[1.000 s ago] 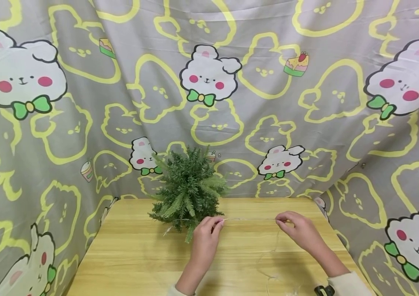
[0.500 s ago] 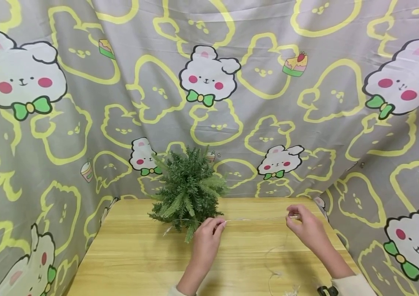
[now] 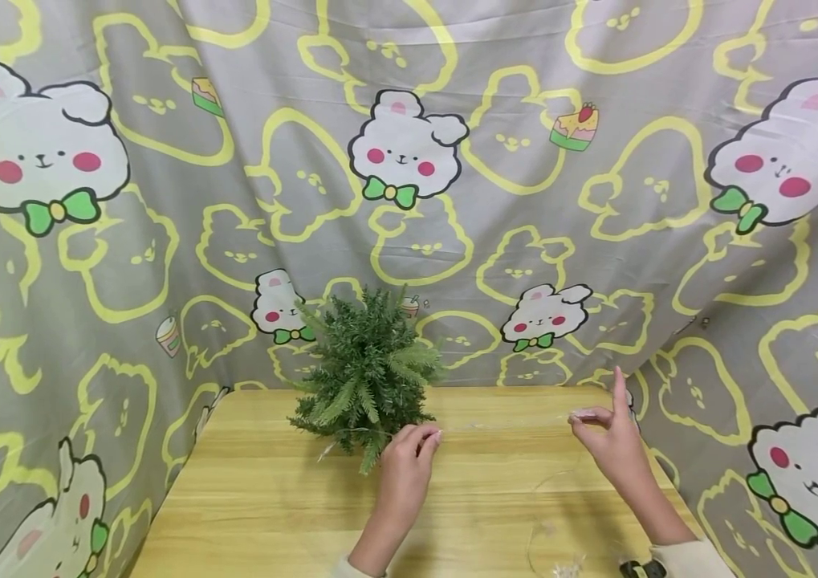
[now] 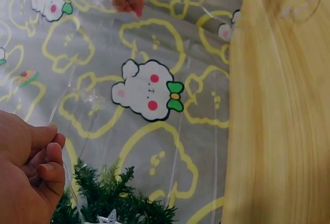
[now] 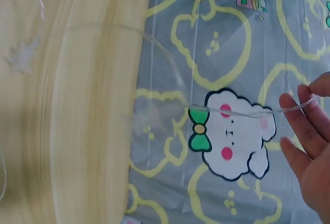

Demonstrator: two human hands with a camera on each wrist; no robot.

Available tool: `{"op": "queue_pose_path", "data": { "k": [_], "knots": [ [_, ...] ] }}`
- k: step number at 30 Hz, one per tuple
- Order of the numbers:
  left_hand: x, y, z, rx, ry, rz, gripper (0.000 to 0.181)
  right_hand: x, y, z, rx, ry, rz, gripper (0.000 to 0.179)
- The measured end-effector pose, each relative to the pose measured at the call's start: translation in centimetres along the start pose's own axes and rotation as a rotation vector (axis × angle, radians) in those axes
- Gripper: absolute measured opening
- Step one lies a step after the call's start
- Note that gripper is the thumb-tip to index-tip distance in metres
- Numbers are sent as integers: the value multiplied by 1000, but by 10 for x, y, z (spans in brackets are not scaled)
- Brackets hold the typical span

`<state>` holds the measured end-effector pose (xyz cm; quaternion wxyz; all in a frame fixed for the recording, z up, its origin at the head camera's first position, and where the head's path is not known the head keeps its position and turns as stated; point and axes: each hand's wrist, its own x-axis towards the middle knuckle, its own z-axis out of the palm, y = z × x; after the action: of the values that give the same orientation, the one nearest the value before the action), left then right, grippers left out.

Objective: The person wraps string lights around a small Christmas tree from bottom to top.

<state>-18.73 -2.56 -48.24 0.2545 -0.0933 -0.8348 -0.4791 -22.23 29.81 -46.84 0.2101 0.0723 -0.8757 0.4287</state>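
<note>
A thin clear string of lights [image 5: 247,115] with small translucent pieces runs between both hands over the wooden table. My left hand [image 3: 404,470], just in front of the small green artificial tree [image 3: 368,361], pinches it between thumb and fingertips. Off to the right, my right hand [image 3: 614,445] pinches another stretch of it between thumb and a finger, one finger pointing straight up. From there the slack loops down toward the table's near side. In the left wrist view a silver star [image 4: 108,218] shows by the tree. The tree's base is hidden.
The wooden table [image 3: 271,498] ends at a grey patterned curtain [image 3: 524,209], which surrounds it at the back and both sides. A loose clump of the string's clear pieces [image 3: 566,570] lies near the front edge.
My right hand has moved right and slightly up along the string, and one finger now points upward. The slack has shifted right. My left hand stays nearly in place.
</note>
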Motion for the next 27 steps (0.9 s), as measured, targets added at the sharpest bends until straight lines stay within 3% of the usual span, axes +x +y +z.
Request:
{"op": "queue_pose_path", "data": {
  "k": [6, 8, 12, 20, 27],
  "knots": [
    [2, -3, -2, -29, 24, -9, 8, -5, 13, -13, -145, 86, -43, 30],
    [3, -4, -3, -35, 19, -15, 8, -5, 19, -18, -166, 98, -47, 17],
    [3, -5, -6, -45, 16, -34, 10, -3, 27, -29, -171, 89, -34, 15],
    [6, -7, -10, -4, 41, -54, 10, 0, 38, -56, -194, 13, 77, 28],
    [6, -6, -9, 21, 39, -49, 10, 1, 43, -73, -116, -25, 123, 32]
  ]
}}
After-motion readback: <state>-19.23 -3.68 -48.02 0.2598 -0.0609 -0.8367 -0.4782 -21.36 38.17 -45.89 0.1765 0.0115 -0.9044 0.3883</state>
